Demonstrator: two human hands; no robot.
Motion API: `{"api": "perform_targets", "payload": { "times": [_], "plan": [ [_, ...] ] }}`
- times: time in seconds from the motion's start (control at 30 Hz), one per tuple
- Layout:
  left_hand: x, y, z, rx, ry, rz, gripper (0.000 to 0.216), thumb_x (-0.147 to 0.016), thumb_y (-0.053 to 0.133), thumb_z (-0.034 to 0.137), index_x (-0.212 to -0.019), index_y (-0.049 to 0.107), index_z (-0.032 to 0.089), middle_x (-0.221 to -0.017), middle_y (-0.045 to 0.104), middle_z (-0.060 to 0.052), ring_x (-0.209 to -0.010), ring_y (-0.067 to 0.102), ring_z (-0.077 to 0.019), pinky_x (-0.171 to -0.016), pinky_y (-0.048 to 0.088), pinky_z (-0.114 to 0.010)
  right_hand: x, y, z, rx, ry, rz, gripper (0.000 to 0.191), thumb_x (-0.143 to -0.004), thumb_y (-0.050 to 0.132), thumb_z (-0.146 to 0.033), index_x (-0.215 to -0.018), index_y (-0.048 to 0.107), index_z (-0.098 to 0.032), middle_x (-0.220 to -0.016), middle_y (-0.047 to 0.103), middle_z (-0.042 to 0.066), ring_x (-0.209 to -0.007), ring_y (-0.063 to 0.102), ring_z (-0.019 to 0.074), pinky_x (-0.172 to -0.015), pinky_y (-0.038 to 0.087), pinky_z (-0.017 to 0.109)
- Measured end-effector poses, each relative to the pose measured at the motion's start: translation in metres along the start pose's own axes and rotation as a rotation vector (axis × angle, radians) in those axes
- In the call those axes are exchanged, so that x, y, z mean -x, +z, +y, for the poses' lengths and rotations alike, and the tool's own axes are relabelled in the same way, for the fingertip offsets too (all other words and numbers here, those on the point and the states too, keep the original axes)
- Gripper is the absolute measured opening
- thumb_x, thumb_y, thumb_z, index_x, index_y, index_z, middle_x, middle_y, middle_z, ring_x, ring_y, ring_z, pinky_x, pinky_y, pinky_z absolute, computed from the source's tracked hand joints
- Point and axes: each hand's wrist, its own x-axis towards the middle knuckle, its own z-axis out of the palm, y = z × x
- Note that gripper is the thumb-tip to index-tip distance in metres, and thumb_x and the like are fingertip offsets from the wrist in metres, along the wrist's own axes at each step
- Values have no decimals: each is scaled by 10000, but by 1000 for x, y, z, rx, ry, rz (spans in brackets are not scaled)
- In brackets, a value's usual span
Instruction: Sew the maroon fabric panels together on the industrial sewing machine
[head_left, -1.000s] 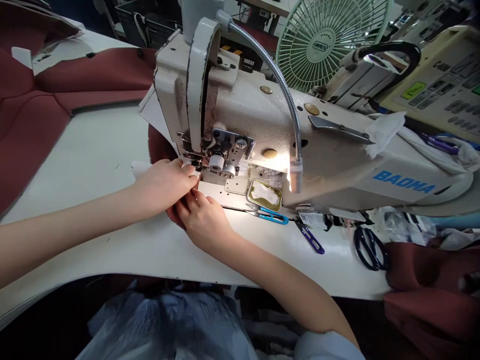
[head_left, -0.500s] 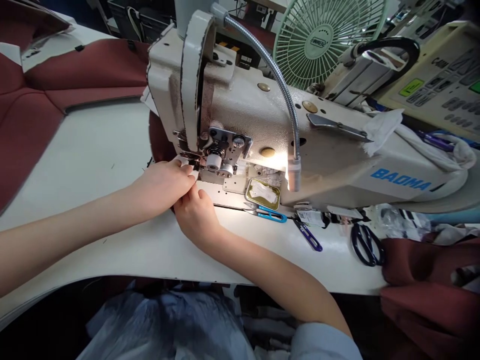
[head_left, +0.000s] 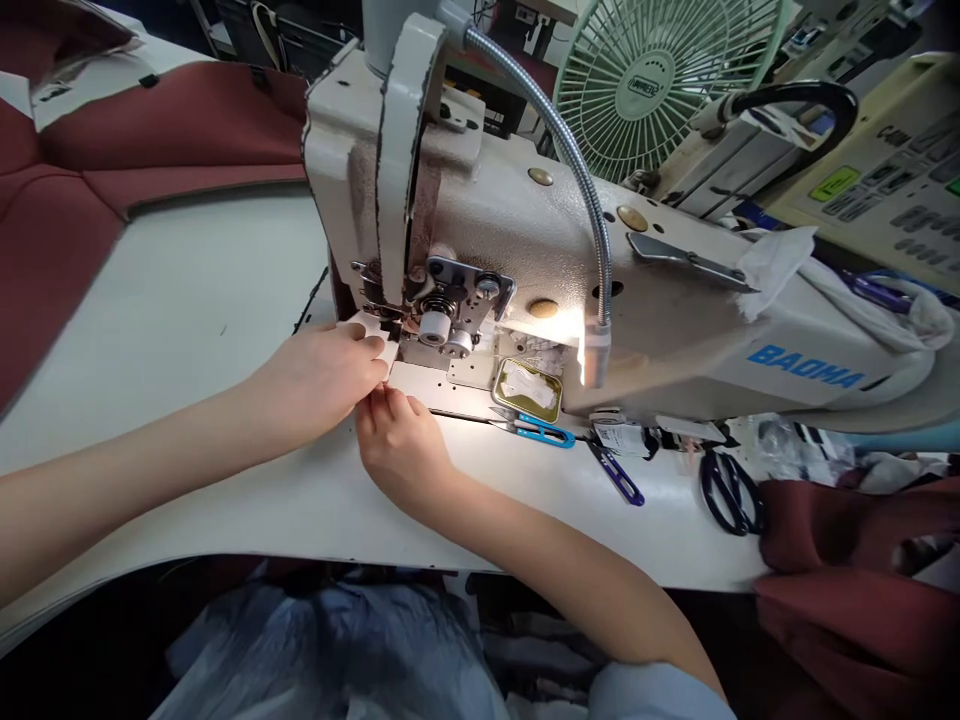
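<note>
My left hand (head_left: 326, 378) is closed over a small white piece (head_left: 386, 352), which looks like card or fabric, its fingers bent just left of the presser foot of the sewing machine (head_left: 525, 250). My right hand (head_left: 405, 440) lies below it, fingers curled together at the near edge of the white piece, close to my left fingertips. What the right fingertips pinch is hidden. A sliver of maroon fabric (head_left: 343, 290) shows behind the machine head. The needle area is partly covered by my left hand.
Right of my hands are a small tin (head_left: 529, 390), blue thread snips (head_left: 545, 430), purple snips (head_left: 619, 475) and black-handled scissors (head_left: 731, 492). A bendable lamp (head_left: 596, 350) shines on the bed. Maroon covers (head_left: 172, 120) lie at the back left; a green fan (head_left: 649, 85) stands behind.
More of the white piece shows now under my left fingers. Less maroon fabric is visible behind the machine head and under my hands. My right hand has shifted slightly right and down; the view has moved slightly.
</note>
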Motion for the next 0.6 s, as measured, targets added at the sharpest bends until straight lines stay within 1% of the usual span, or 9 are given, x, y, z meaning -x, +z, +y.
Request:
{"api": "perform_targets", "payload": {
  "times": [0.1, 0.23, 0.33, 0.4, 0.5, 0.53, 0.6],
  "plan": [
    [2, 11, -4, 3, 27, 37, 184, -817, 534, 12, -775, 656, 144, -840, 587, -76, -793, 511, -223, -670, 381, -333, 5, 2, 5, -25, 17, 13, 362, -974, 325, -23, -1138, 648, -21, -1161, 676, 190, -1045, 606, 230, -844, 538, 339],
    [4, 30, -8, -3, 75, 166, 189, -845, 508, 31, -860, 658, 144, -828, 569, -80, -796, 490, -233, -709, 409, -357, 3, 3, 10, -133, 68, -9, 294, -989, 372, -78, -1007, 662, -120, -1074, 679, 126, -993, 597, 217, -840, 529, 339],
    [5, 36, -12, -4, 101, 250, 204, -862, 490, 48, -920, 658, 148, -845, 574, -82, -811, 495, -238, -723, 408, -366, 3, 3, 13, -178, 97, -15, 259, -988, 403, -85, -971, 656, -141, -1044, 666, 109, -984, 583, 204, -844, 509, 329],
    [6, 38, -16, -2, 122, 280, 203, -875, 480, 57, -901, 656, 155, -855, 580, -83, -822, 499, -237, -732, 407, -368, 4, 4, 15, -198, 124, -6, 242, -990, 420, -95, -990, 657, -138, -1075, 663, 110, -1028, 568, 203, -859, 489, 327],
    [6, 42, -24, 59, 179, 316, 241, -897, 451, 60, -804, 645, 167, -830, 576, -70, -808, 498, -220, -754, 409, -359, 5, 2, 18, -212, 171, 8, 209, -987, 460, -123, -1067, 653, -134, -1127, 661, 101, -1067, 546, 201, -852, 459, 334],
    [6, 44, -26, 84, 195, 337, 257, -905, 440, 59, -803, 649, 170, -827, 577, -65, -804, 498, -213, -757, 410, -353, 5, 0, 18, -209, 191, 5, 207, -986, 471, -133, -1089, 650, -140, -1130, 662, 92, -1054, 545, 199, -844, 447, 339],
    [4, 47, -30, 118, 213, 397, 267, -920, 431, 68, -861, 668, 176, -831, 583, -54, -803, 502, -204, -754, 407, -343, 5, -3, 20, -195, 239, -6, 204, -986, 480, -157, -1101, 648, -168, -1121, 663, 72, -1007, 546, 195, -837, 420, 354]
  ]
}}
